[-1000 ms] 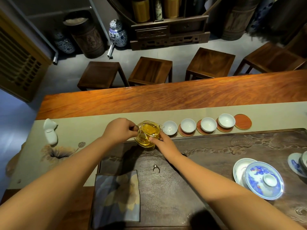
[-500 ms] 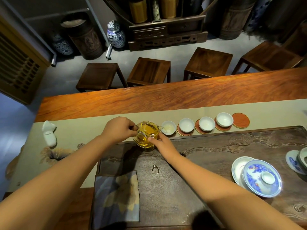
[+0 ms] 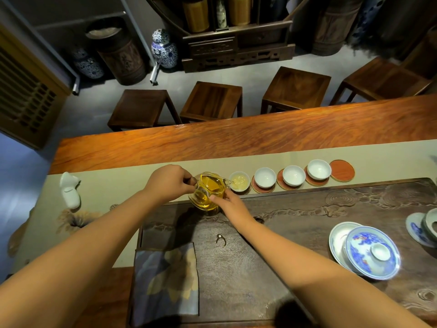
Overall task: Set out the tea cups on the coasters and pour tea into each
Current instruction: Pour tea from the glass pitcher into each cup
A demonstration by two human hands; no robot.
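Glass pitcher (image 3: 209,191) pinched between left hand (image 3: 169,183) and right hand (image 3: 228,201) fingers

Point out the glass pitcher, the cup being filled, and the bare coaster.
glass pitcher (image 3: 209,190): head view, on its tea-filled body.
cup being filled (image 3: 239,181): head view, on the tea inside the bowl.
bare coaster (image 3: 342,170): head view, on its red centre.

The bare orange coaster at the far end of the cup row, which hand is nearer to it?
Right. The right hand steadies the glass pitcher on the side facing the coaster; the left hand grips the pitcher's far side, farther away.
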